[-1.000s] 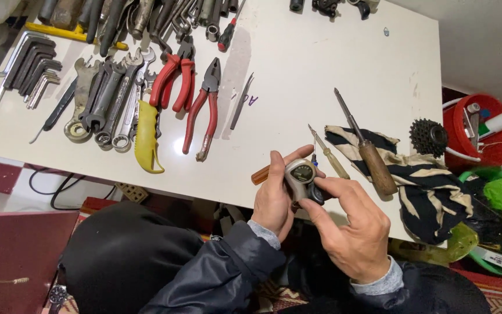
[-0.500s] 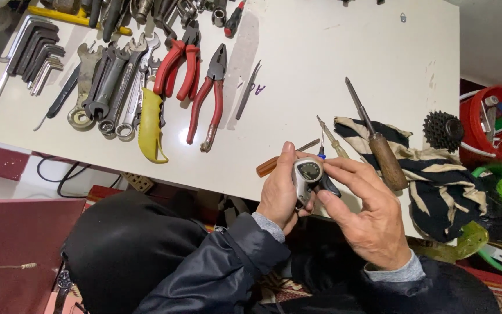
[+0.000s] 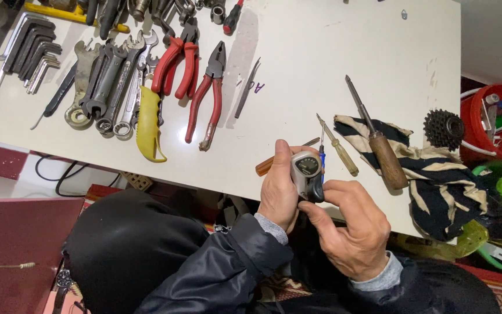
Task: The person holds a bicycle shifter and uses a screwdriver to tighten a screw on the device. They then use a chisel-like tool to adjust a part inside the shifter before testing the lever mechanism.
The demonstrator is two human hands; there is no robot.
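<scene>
Both hands grip grey shifter (image 3: 307, 174) (upright; dial facing camera).

Pliers (image 3: 207, 99) left of screwdriver (image 3: 376, 139)

The small part (image 3: 307, 174) held between the left hand (image 3: 280, 195) and the right hand (image 3: 352, 227) has a matt grey shell, apparently plastic, with a dark glossy window. The table (image 3: 332, 64) is smooth white laminate with a slight sheen; the pliers (image 3: 207, 96) are dull steel with glossy red plastic grips, and the wrenches (image 3: 114, 81) are bare grey metal. The large screwdriver (image 3: 379, 142) has a smooth brown wooden handle and lies on a soft striped cloth (image 3: 437, 174).
</scene>
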